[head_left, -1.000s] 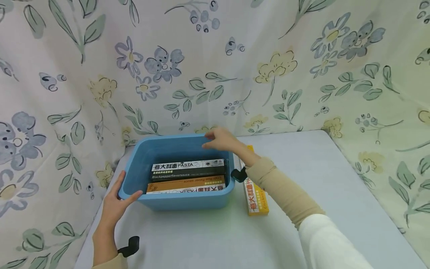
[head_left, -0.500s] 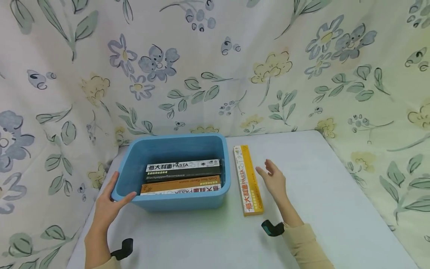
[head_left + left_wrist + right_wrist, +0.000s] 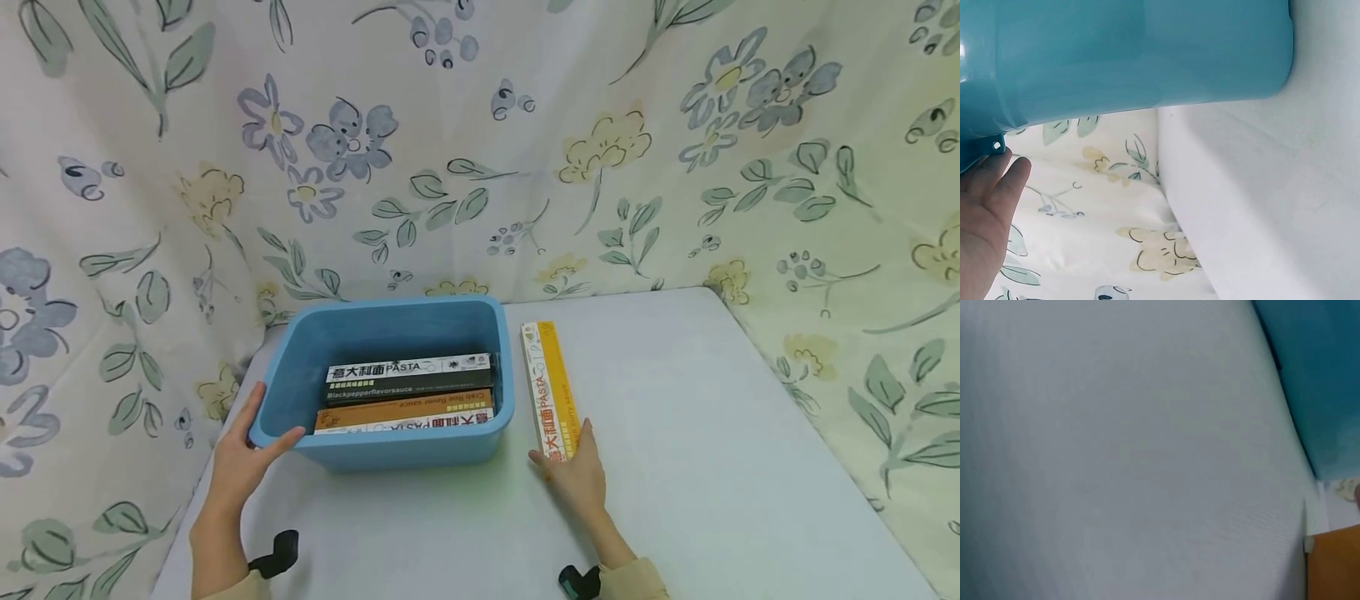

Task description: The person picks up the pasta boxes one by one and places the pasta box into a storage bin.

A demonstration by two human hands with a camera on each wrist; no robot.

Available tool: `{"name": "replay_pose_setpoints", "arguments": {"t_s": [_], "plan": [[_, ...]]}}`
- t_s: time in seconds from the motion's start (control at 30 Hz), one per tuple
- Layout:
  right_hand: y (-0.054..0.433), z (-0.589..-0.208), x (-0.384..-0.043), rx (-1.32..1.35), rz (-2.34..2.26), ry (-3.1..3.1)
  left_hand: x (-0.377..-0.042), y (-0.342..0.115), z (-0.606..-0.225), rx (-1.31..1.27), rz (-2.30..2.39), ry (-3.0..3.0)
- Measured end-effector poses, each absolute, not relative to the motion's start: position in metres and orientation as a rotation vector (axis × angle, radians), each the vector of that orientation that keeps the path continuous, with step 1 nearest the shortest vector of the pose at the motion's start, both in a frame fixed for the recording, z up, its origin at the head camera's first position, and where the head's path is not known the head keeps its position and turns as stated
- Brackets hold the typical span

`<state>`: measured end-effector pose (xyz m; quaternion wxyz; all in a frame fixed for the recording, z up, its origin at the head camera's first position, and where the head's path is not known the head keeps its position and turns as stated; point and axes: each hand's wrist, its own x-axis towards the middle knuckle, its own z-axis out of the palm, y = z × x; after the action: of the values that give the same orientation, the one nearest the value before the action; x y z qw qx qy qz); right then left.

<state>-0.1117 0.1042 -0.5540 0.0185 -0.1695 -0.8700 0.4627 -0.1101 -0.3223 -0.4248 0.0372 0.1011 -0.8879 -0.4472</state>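
A blue plastic bin [image 3: 405, 452] stands on the white table. My left hand [image 3: 236, 467] grips its front left corner, thumb over the rim and fingers along the outer side. In the left wrist view the fingertips [image 3: 1019, 172] reach up to the rim's small tab. To the right of the bin lies a yellow and white pasta box [image 3: 551, 383], lengthwise away from me. My right hand [image 3: 581, 479] is at its near end, thumb on the left and fingers on the right, spread around it. The right wrist view catches the box's orange end [image 3: 1335, 565] beside the bin.
Inside the bin lie a black and white pasta box [image 3: 408, 379] and a brown and white pasta box [image 3: 408, 410], side by side. A floral curtain [image 3: 465, 167] hangs behind the table [image 3: 697, 433] and along both sides.
My right hand has left the bin's far right rim, swung out right of the yellow pasta box, then come down to its near end. The left hand keeps its grip on the bin.
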Motion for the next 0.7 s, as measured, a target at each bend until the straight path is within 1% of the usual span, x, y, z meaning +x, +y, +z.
{"name": "replay_pose_setpoints", "arguments": {"t_s": [0.23,0.5,0.7], "plan": [[0.0985,-0.5559,-0.1124,-0.531,1.443,-2.582,-0.1104,-0.3226,-0.4237,0.310,-1.373,-2.725],[0.0961,-0.5502,-0.1143,-0.598,1.523,-2.491,-0.1098,-0.3238,-0.4232,0.289,-1.353,-2.719],[0.0957,-0.5484,-0.1153,-0.667,1.582,-2.401,-0.1101,-0.3231,-0.4238,0.324,-1.377,-2.733]]}}
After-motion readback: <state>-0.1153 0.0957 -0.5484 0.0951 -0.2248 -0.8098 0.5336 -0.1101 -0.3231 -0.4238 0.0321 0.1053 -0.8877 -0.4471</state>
